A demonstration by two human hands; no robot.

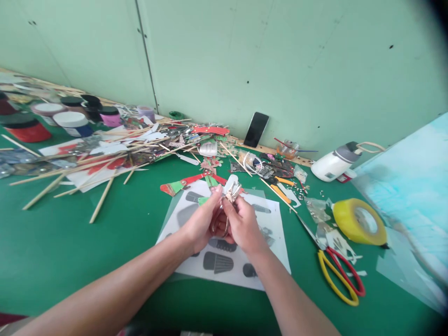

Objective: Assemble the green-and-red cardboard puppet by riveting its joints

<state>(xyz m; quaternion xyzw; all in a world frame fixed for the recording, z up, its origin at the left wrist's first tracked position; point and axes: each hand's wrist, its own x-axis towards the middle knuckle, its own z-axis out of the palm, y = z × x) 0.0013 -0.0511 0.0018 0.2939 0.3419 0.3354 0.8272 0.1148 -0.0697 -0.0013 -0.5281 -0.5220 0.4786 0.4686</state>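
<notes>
Both hands meet above a white printed sheet [245,273] with dark grey shapes on the green table. My left hand [201,224] is closed, its fingers pinching a small green and red paper piece [203,200]. My right hand [241,224] is closed round a small pair of scissors [231,196], whose shiny blades point up and away at the paper piece. Its loop handles show between the two palms. The exact contact between blade and paper is too small to make out.
Yellow-and-red-handled scissors [341,275] and a yellow tape roll [360,221] lie at the right. Wooden sticks [101,198], paint jars [72,123] and paper scraps crowd the back left. A phone [256,129] leans on the wall, near a white bottle [332,164].
</notes>
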